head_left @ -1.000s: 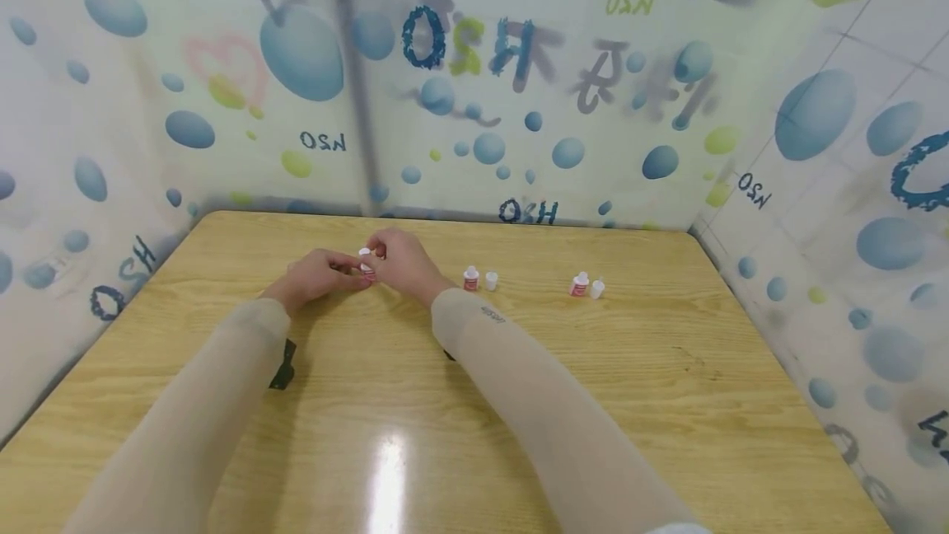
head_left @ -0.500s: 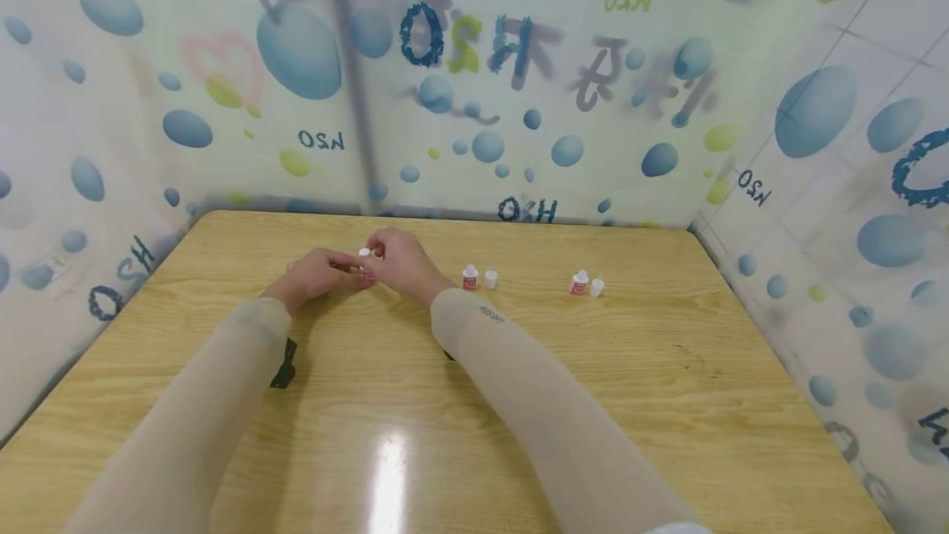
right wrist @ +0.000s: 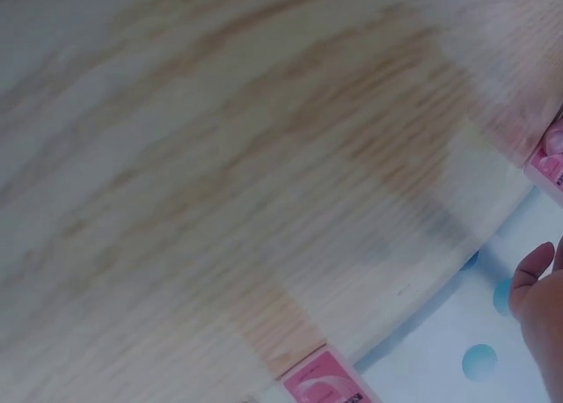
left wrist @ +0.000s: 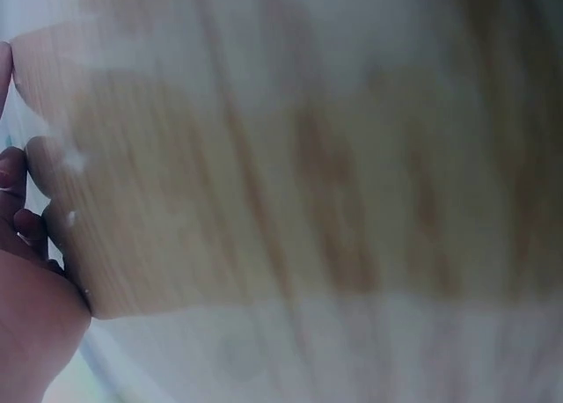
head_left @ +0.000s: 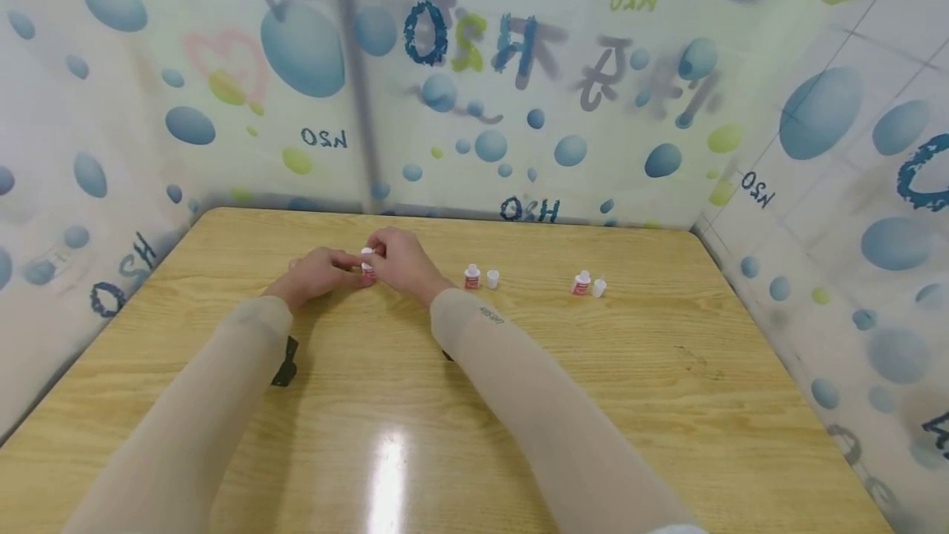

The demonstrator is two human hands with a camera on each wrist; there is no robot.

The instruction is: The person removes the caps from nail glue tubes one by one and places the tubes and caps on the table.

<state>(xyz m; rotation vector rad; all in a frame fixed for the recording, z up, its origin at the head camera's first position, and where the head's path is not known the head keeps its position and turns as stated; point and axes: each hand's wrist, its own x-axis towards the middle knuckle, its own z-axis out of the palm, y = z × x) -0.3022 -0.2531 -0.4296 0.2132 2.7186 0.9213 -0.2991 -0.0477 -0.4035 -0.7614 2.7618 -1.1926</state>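
A small white bottle with a pink-red label (head_left: 367, 271) stands between the two hands at the back left of the table. My left hand (head_left: 320, 274) holds it low from the left, fingertips at the label. From the other side my right hand (head_left: 404, 264) pinches near its white top, the fingers partly covering it. Only part of the left hand (left wrist: 40, 319) shows at the edge of the left wrist view. In the right wrist view the right hand (right wrist: 541, 306) is cut off at the right, below the bottle's pink label (right wrist: 552, 167).
Two similar bottles stand to the right, one in the middle (head_left: 472, 277) and one farther right (head_left: 581, 283). Beside each lies a loose white cap, the nearer (head_left: 493, 279) and the farther (head_left: 598, 288). A dark object (head_left: 286, 363) shows by the left forearm. Patterned walls (head_left: 460, 147) enclose the wooden table (head_left: 630, 402).
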